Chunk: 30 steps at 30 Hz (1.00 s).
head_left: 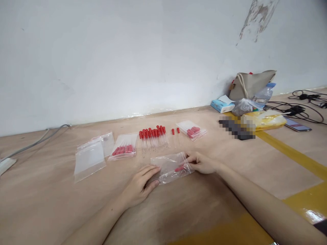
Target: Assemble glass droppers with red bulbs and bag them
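Note:
A clear zip bag (167,166) lies in front of me, with a red rubber bulb of a dropper (179,168) showing through its right part. My left hand (141,183) holds the bag's left end, fingers on top and thumb at the near corner. At the zip end, my right hand (201,162) pinches the bag close to the red bulb; its fingertips are partly hidden by plastic. Beyond the bag lies a row of several glass droppers with red bulbs (152,132). Two separate droppers (173,131) lie just right of that row.
Filled dropper bags lie left (125,144) and right (192,131) of the row. Flat zip bags (89,158) are farther left. Against the wall stand a tissue pack (222,104) and a beige bag (252,85). A phone (297,124) and black cables (296,110) lie far right.

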Tool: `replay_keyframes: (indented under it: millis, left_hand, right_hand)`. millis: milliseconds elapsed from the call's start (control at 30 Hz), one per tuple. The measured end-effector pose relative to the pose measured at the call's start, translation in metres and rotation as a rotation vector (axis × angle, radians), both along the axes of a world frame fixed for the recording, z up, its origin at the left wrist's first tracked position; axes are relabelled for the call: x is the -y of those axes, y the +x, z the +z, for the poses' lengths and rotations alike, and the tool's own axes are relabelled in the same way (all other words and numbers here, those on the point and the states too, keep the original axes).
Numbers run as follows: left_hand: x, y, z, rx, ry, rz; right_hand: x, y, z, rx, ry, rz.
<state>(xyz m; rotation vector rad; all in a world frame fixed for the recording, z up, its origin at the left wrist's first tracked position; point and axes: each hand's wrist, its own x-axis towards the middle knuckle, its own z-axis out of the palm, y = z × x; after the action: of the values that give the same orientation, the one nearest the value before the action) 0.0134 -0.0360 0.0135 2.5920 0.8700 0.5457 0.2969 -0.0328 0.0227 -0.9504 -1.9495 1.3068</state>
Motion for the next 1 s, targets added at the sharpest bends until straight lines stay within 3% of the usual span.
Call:
replay_keyframes:
  millis: [100, 200, 300, 400, 467, 633, 800, 1000]
  left_hand:
    - [-0.001, 0.0, -0.002, 0.002, 0.046, -0.011]
    - [-0.003, 0.0, -0.004, -0.025, 0.112, -0.032]
    - [-0.004, 0.0, -0.005, -0.076, 0.139, -0.068]
    - [-0.004, 0.0, -0.006, -0.115, 0.117, -0.074]
    - [-0.004, 0.0, -0.005, -0.111, 0.103, -0.066]
    - [-0.004, 0.0, -0.004, -0.105, 0.105, -0.058]
    - [-0.004, 0.0, -0.005, -0.134, 0.112, -0.053]
    - [-0.004, 0.0, -0.004, -0.128, 0.132, -0.06]
  right_hand:
    - [-0.001, 0.009, 0.002, 0.024, -0.084, 0.001]
    - [-0.009, 0.013, -0.011, 0.02, -0.218, -0.313]
    - [-0.02, 0.012, -0.026, 0.032, -0.032, -0.568]
    - [-0.029, 0.009, -0.032, 0.118, 0.202, -0.491]
    - [-0.031, 0.006, -0.032, 0.154, 0.258, -0.457]
    - [-0.028, -0.004, -0.029, 0.055, 0.121, -0.538]
    - [-0.027, -0.012, -0.03, -0.139, -0.003, -0.483]
    - [-0.029, -0.009, -0.034, -0.132, 0.074, -0.601]
